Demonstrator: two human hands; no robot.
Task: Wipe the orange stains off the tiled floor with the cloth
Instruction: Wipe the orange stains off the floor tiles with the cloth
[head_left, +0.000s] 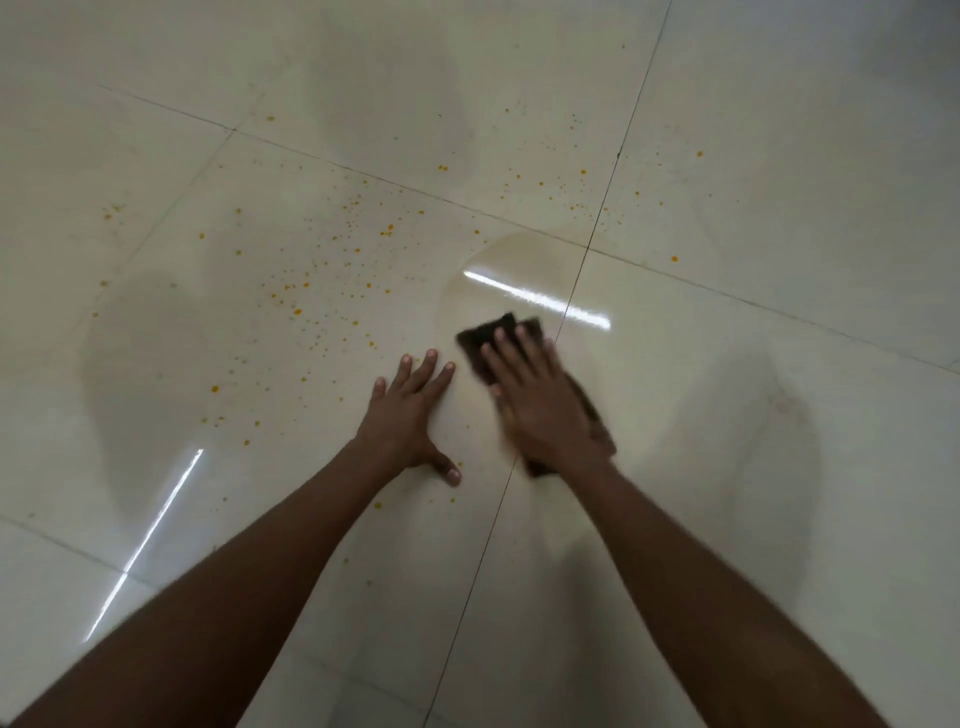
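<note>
Right hand (545, 410) is flat on the cloth (491, 338), fingers straight and spread, pressing it to the tiled floor (779, 208). No curl round the fabric, just palm and fingers on top. The cloth is dark brown and its far end sticks out past the fingertips; a strip also shows along the outer edge of the hand and by the wrist. It lies beside the grout line (566, 312) that runs toward the camera, partly across it. The hand is slightly blurred.

Left hand (410, 421) is planted on the bare tile just beside the right, fingers spread, thumb out to the side, holding nothing.

Orange stains (311, 280) are scattered as small specks and drops over the tile left of and beyond the hands, with more across the far grout joint (a few near the left thumb too). A wet-looking rounded patch (519, 260) lies just beyond the cloth, with a bright strip of light reflected in it. A second reflected light streak (150, 535) shows at lower left.
</note>
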